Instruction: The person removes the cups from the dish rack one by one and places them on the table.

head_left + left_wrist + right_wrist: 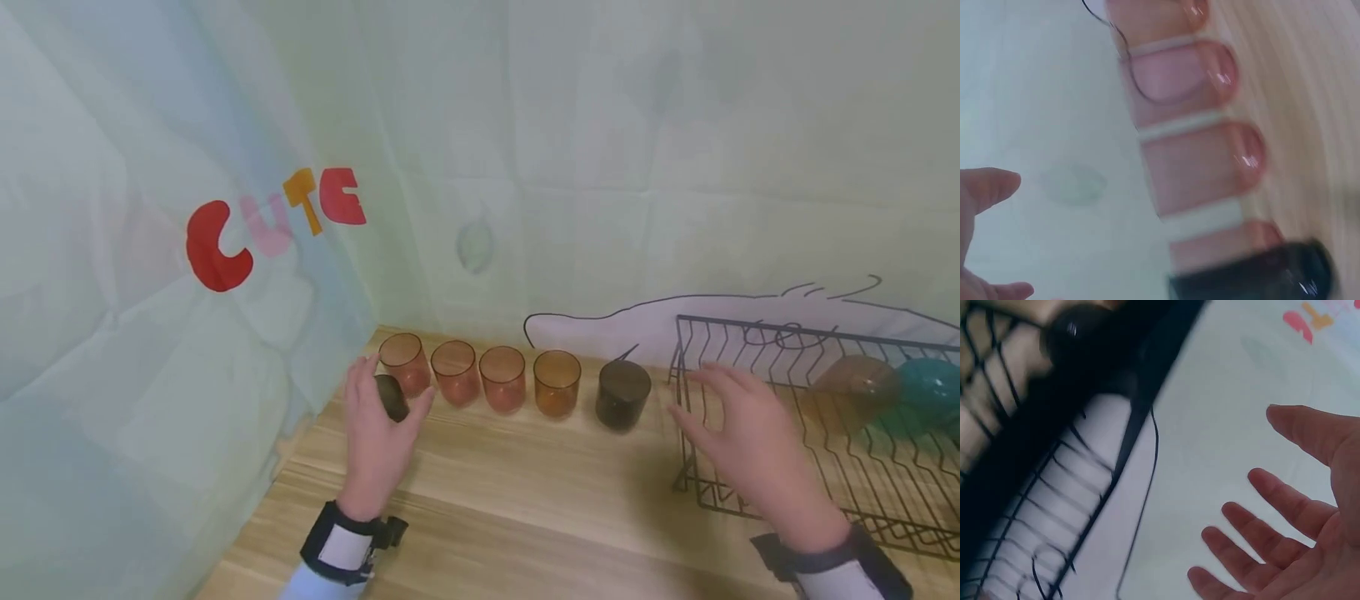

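Note:
My left hand [380, 437] hovers over a dark smoky glass [392, 398], which shows between thumb and fingers and is partly hidden by them. In the left wrist view the fingers [988, 190] lie apart from this dark glass [1254, 275]. Behind it stands a row of upright glasses: three pinkish ones [456, 375] and an amber one [557, 385]. A second dark glass [623, 397] ends the row on the right. My right hand [757, 450] is raised over the left end of a black wire rack [693, 492], fingers spread and holding nothing.
On the rack rest a brownish see-through piece [855, 387] and a teal one [930, 387]. A wooden tabletop [525, 500] lies under everything. Printed cloth walls [600, 208] rise at the left and back, with coloured letters [220, 247] on the left one.

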Demonstrator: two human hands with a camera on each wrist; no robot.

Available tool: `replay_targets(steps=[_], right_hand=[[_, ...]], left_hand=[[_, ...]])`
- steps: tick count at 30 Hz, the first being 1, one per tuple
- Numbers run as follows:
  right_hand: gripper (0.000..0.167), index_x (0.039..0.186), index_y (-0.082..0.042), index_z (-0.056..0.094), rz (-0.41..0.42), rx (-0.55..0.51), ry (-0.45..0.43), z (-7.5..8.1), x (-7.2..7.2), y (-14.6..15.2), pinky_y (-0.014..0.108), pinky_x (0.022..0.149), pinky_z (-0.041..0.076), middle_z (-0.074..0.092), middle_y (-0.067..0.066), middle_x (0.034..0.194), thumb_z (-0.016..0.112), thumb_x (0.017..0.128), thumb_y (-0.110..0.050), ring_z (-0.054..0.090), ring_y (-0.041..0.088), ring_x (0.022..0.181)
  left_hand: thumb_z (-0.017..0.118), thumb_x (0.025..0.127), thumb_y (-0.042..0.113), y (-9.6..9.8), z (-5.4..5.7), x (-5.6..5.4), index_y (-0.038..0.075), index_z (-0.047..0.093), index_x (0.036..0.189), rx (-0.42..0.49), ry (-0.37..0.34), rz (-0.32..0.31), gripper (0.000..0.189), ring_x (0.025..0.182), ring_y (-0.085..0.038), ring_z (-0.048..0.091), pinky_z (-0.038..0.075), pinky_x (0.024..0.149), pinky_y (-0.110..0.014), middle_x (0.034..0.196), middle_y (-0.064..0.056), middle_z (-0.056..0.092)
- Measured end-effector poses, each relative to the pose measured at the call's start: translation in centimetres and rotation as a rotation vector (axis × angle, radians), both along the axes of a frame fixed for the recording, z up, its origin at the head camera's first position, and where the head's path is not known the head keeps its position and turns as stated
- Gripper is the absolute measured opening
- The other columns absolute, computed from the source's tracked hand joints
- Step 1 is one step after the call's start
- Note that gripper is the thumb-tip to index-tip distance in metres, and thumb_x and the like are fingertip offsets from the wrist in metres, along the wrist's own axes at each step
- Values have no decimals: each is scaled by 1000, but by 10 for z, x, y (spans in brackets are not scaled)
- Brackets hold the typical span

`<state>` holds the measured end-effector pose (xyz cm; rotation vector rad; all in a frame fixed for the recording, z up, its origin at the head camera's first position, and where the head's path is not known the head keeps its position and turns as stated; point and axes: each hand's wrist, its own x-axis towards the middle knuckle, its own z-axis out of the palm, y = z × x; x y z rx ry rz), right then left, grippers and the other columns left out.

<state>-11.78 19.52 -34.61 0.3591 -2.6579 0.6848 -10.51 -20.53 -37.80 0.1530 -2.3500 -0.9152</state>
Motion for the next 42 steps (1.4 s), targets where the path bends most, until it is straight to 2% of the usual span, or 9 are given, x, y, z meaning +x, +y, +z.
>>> replay_targets(steps=[3, 9, 15, 18, 21, 27, 32, 37, 42], right_hand=[[52, 118, -2, 58, -29, 56, -10, 10, -7, 15, 67, 94, 36, 49, 29, 130, 74, 78, -31, 46, 49, 114], [54, 116, 2, 58, -69, 143, 4, 17, -26, 48, 71, 90, 34, 48, 34, 127, 74, 77, -31, 44, 52, 112], [77, 132, 6, 43, -222, 196, -145, 5, -48, 87, 75, 84, 31, 29, 39, 138, 64, 83, -50, 34, 59, 114], [84, 138, 5, 35, -282, 201, -220, -5, -56, 104, 78, 85, 26, 18, 41, 142, 65, 82, -49, 26, 62, 118], [84, 139, 4, 35, -313, 200, -251, -13, -61, 114, 79, 86, 23, 16, 41, 142, 67, 80, -46, 22, 62, 122], [88, 140, 5, 32, -354, 202, -320, -18, -71, 127, 79, 87, 23, 14, 42, 141, 66, 80, -50, 15, 61, 126], [87, 135, 12, 35, -387, 224, -381, -24, -74, 140, 79, 84, 27, 18, 44, 135, 68, 77, -44, 15, 63, 123], [89, 136, 10, 33, -423, 232, -424, -28, -77, 143, 80, 83, 27, 10, 44, 140, 73, 73, -39, 9, 64, 127], [89, 139, 9, 30, -425, 231, -447, -26, -78, 142, 80, 85, 26, 11, 44, 140, 72, 74, -36, 12, 63, 126]], left_hand=[[73, 78, 42, 18, 3, 3, 11, 28, 145, -11, -4, -68, 87, 142, -30, 20, 25, 113, -53, 152, -14, 24], [68, 79, 51, 55, 1, 6, 23, 25, 147, -6, -121, -184, 86, 144, -23, 17, 27, 113, -51, 155, 1, 19], [69, 80, 49, 84, -12, 1, 33, 24, 147, -9, -193, -307, 82, 143, -19, 21, 29, 111, -51, 155, 5, 20], [68, 80, 48, 94, -22, 0, 39, 23, 145, -21, -214, -370, 80, 143, -21, 22, 31, 110, -53, 155, 5, 21], [68, 81, 45, 103, -32, -1, 39, 24, 145, -56, -213, -424, 78, 142, -26, 23, 31, 109, -55, 154, 1, 23], [69, 82, 40, 119, -39, 2, 35, 32, 143, -78, -249, -487, 72, 141, -28, 26, 33, 108, -54, 152, -7, 30], [67, 83, 43, 129, -45, 8, 39, 33, 141, -85, -315, -520, 68, 140, -28, 27, 35, 106, -56, 154, -6, 26], [66, 83, 46, 132, -54, 9, 43, 30, 141, -83, -354, -550, 68, 139, -28, 30, 37, 105, -54, 154, -5, 24], [64, 83, 47, 134, -62, 6, 33, 36, 141, -67, -390, -567, 66, 139, -25, 30, 36, 107, -50, 153, -6, 27]])
